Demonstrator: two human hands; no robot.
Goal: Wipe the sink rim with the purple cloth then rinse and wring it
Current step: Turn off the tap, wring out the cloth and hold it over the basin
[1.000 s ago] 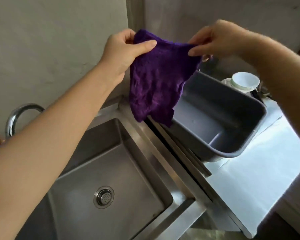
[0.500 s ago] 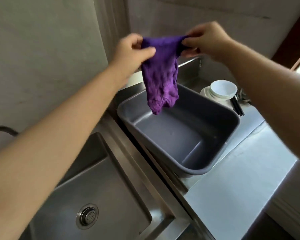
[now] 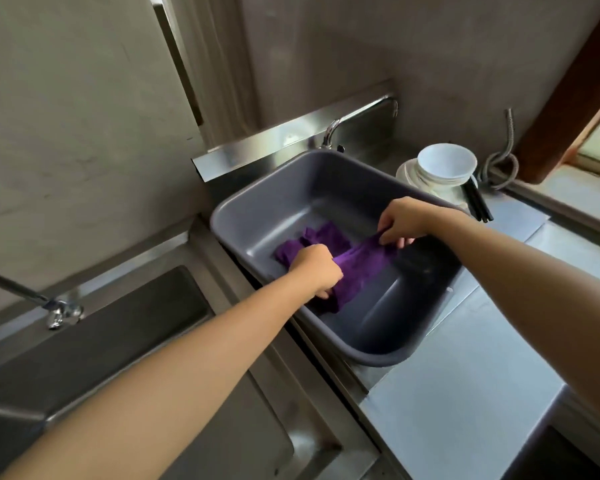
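- The purple cloth (image 3: 352, 263) is down inside the grey tub (image 3: 257, 216), bunched along the tub's near-left side, with one end spread on the floor of the tub and the other pulled up toward the right.
- It's gripped by both hands: the left hand (image 3: 317, 271) is closed into a fist around the middle of the cloth, close to the tub's near wall, and the right hand (image 3: 400, 221) is pinched shut on the far-right end, lifting it a little.
- Whether there's water in the tub can't really be told; the bottom looks dark and glossy but nothing is clearly seen.
- The tub is parked on the steel counter (image 3: 465, 393), just right of the sink (image 3: 125, 327), whose rim runs between the two.
- A tap (image 3: 329, 131) is mounted at the far edge right behind the tub, and another tap (image 3: 58, 311) sticks out over the sink on the left. Neither is seen running.
- Stacked white bowls (image 3: 444, 166) with dark chopsticks (image 3: 477, 202) are kept at the far right, well clear of the hands.
- Judging by this, the rinse/wring part is what's in hand, not the wiping.
- Next, the cloth probably needs to be gathered tight between both fists and twisted in opposite directions, held low over the tub so drips are caught there and not on the counter.
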